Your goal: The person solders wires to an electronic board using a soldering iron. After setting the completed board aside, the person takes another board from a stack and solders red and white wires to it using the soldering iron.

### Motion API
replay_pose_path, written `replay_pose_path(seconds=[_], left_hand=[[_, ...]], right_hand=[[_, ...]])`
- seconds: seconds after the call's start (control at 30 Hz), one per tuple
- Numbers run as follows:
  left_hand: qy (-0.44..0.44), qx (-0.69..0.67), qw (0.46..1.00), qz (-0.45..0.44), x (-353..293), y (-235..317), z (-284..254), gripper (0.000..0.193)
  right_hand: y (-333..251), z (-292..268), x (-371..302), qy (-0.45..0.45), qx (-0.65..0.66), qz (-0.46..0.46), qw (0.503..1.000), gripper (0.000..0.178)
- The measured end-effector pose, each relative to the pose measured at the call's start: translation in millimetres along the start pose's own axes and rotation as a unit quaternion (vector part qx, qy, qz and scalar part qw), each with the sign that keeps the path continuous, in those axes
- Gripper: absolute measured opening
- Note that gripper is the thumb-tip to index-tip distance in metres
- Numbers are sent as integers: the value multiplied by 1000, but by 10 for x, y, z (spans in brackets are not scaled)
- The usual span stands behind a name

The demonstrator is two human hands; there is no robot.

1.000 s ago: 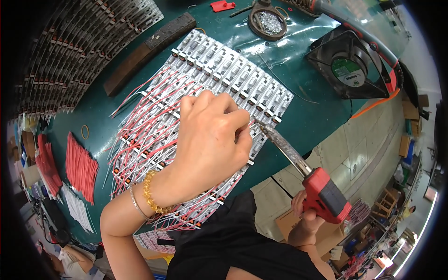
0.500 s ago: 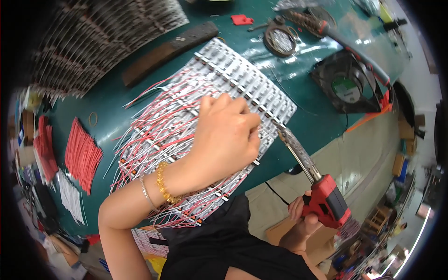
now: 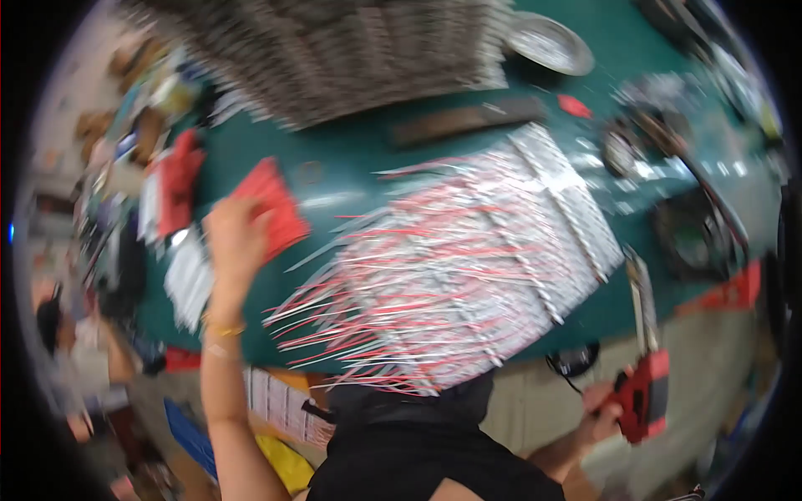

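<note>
My left hand, smeared by motion, is over the edge of a bundle of short red wires; whether it grips any is unclear. Just below it lies a bundle of white wires. In my right hand is a red and black soldering gun, its long metal tip pointing up beside the right edge of a panel of white circuit boards. Many red and white wires stick out from the panel toward the left.
Behind the panel lie a dark bar and a large stack of boards. A round metal dish stands farther back. A solder stand and a black fan are at the right. Red bundles lie at the left.
My left hand has left the board panel and moved left to the red wires. The view has turned left. The soldering gun stays in my right hand, its tip still near the panel's edge.
</note>
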State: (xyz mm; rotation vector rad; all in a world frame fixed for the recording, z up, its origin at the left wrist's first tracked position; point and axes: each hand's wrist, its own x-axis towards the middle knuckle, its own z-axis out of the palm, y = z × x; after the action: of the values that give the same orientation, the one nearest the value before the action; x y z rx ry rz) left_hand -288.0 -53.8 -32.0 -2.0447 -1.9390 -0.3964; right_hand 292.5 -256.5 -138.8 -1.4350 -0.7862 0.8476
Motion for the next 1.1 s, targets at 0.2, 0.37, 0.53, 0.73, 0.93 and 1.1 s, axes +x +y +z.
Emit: replay_pose_path(seconds=[0.2, 0.37, 0.53, 0.73, 0.93, 1.1], left_hand=[[-72, -81, 992, -60, -203, -380, 42, 8], [-36, -103, 990, -87, -57, -208, 0, 6], [-17, -238, 963, -126, 168, 54, -112, 8], [-137, -446, 880, -87, 420, 1003, -297, 6], [-242, -518, 820, -23, 607, 2190, -355, 11], [-271, -530, 802, 47, 624, 2629, -266, 13]], right_hand=[[-85, 437, -390, -141, 340, 31, 929, 63], [-309, 493, -449, -112, 302, 85, 943, 70], [-790, 1061, -162, -43, 3, -75, 996, 87], [-829, 1056, -172, -63, 30, -84, 994, 84], [-825, 1022, -200, -55, 43, -72, 995, 82], [-847, 1054, -229, -61, 29, -54, 996, 85]])
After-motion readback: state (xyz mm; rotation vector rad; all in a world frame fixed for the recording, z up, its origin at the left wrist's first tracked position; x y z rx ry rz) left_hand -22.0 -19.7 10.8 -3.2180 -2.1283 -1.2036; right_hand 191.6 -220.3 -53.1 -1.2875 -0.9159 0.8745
